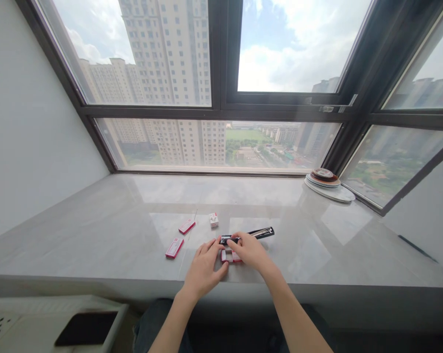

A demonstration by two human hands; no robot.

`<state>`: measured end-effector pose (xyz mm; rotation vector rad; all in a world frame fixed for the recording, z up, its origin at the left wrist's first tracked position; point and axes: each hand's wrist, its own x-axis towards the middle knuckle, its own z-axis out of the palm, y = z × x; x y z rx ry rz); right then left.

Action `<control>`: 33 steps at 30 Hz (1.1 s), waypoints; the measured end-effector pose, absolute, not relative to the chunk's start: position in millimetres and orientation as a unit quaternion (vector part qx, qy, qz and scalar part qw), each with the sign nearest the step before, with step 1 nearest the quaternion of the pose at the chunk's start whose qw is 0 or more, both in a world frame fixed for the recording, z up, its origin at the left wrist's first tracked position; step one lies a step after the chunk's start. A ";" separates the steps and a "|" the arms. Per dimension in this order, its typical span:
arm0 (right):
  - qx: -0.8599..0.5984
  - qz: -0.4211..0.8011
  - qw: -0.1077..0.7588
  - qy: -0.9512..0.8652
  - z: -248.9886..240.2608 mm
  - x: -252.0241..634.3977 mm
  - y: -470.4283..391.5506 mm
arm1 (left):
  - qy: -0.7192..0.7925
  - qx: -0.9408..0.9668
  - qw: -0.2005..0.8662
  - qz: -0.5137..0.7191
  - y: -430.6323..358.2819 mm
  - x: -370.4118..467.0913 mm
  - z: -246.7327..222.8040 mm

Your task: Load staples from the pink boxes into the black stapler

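Observation:
On a pale stone windowsill (96, 230) my left hand (203, 268) and my right hand (249, 251) meet over a small pink and white box (228, 256), fingers touching it on both sides. Just behind them lies a black stapler (256, 234), its long body pointing right; my right fingertips rest by its left end. Two flat pink boxes (174, 247) (186, 226) lie to the left, apart from my hands. A small white and red box (214, 220) stands behind them.
A stack of round plates on a white disc (327, 185) sits at the sill's back right corner. A white unit with a dark phone (85, 327) on it is at the lower left. Large windows run along the back.

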<state>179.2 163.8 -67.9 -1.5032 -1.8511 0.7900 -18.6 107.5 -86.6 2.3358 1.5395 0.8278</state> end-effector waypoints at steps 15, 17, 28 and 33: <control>-0.579 0.361 0.364 -0.634 -87.0 150.8 175.6 | 0.525 0.787 0.136 0.294 109.2 -20.8 -83.6; -0.585 0.348 0.372 -0.631 -86.3 149.2 175.7 | 0.526 0.785 0.141 0.296 108.8 -20.7 -83.0; -0.583 0.394 0.396 -0.590 -99.7 160.8 177.6 | 0.527 0.780 0.147 0.303 109.0 -19.8 -82.1; -0.553 0.420 0.414 -0.588 -98.9 151.3 183.7 | 0.522 0.785 0.144 0.301 108.8 -20.4 -83.1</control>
